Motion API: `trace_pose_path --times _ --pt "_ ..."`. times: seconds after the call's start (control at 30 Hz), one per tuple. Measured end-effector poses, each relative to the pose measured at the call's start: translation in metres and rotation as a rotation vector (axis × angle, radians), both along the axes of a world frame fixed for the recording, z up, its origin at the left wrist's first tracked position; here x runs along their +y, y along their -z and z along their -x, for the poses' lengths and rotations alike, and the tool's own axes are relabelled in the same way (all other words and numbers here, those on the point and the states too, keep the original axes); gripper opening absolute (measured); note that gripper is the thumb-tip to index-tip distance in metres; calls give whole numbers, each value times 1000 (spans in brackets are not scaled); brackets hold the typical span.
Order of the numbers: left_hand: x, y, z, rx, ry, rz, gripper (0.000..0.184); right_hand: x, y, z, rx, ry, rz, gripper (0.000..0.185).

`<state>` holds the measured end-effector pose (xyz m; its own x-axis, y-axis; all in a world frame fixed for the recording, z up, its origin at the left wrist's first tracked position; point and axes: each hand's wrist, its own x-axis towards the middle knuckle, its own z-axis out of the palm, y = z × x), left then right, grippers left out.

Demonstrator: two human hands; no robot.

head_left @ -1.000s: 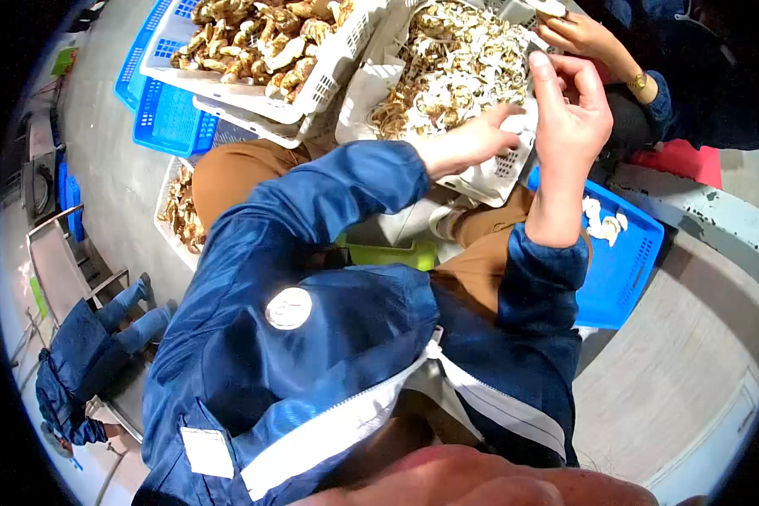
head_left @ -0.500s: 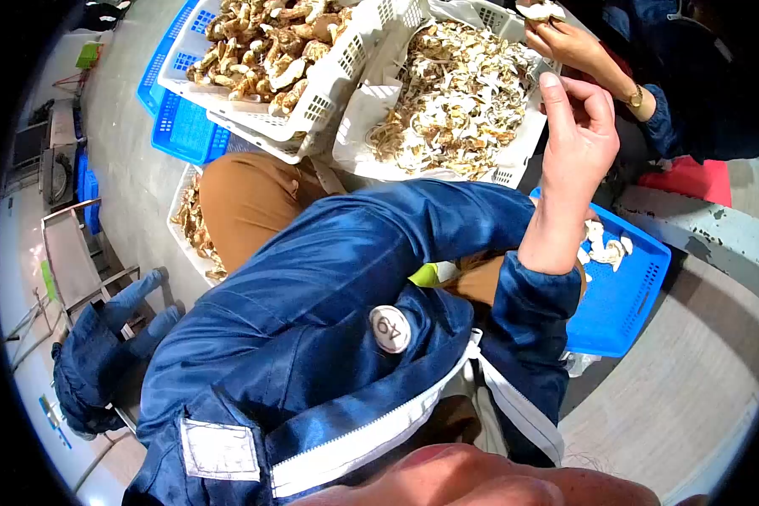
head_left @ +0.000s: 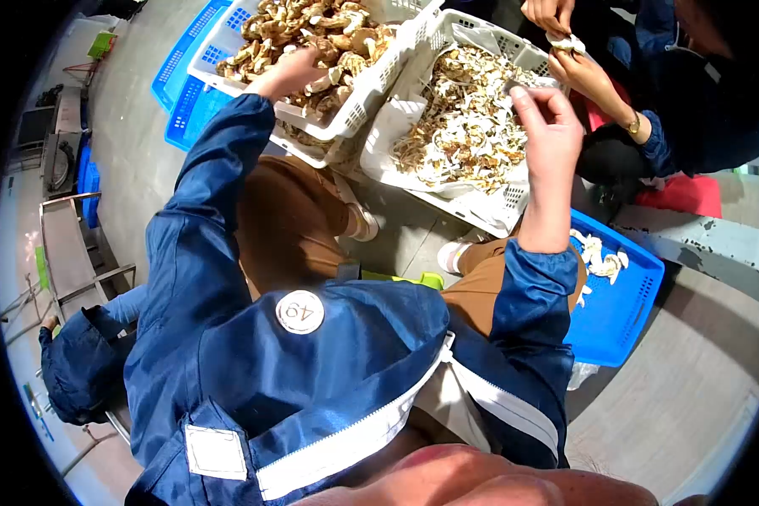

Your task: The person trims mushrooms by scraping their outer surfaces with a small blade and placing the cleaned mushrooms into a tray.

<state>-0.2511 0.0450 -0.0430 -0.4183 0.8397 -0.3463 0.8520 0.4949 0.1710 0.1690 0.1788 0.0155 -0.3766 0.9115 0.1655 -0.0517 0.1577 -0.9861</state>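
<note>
My left hand (head_left: 292,72) reaches into a white basket (head_left: 344,126) heaped with brown and cream mushrooms (head_left: 308,29). Its fingers touch the pile, partly lost among the mushrooms, and I cannot tell whether they are closed on one. My right hand (head_left: 552,126) is raised over the right side of a second white basket (head_left: 493,221), thumb and fingers pinched. A small dark thing shows at those fingertips, too small to name. That second basket, lined with white sheeting, holds a pile of thin mushroom trimmings (head_left: 464,118).
A blue tray (head_left: 611,337) with several pale peeled mushrooms (head_left: 599,257) lies by my right knee. Across from it, a co-worker's hands (head_left: 578,67) hold a pale mushroom. Blue baskets (head_left: 185,118) stand behind the mushroom basket. Another person (head_left: 84,363) is at far left.
My left arm has swung from the blue tray side across to the mushroom basket. My right hand has shifted slightly left and down, still pinched. The co-worker's second hand has come into view.
</note>
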Motion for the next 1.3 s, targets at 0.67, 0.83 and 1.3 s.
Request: trace_pose_path --times 0.67,0.83,1.3 --pt "11 18 -20 78 -91 -135 59 -6 19 12 -137 -135 -35 14" --pt "-10 -59 -113 -155 80 -607 64 -12 16 11 -50 -202 26 14" --pt "0 -42 -217 -622 106 -617 54 -16 31 14 -194 -345 -227 14"
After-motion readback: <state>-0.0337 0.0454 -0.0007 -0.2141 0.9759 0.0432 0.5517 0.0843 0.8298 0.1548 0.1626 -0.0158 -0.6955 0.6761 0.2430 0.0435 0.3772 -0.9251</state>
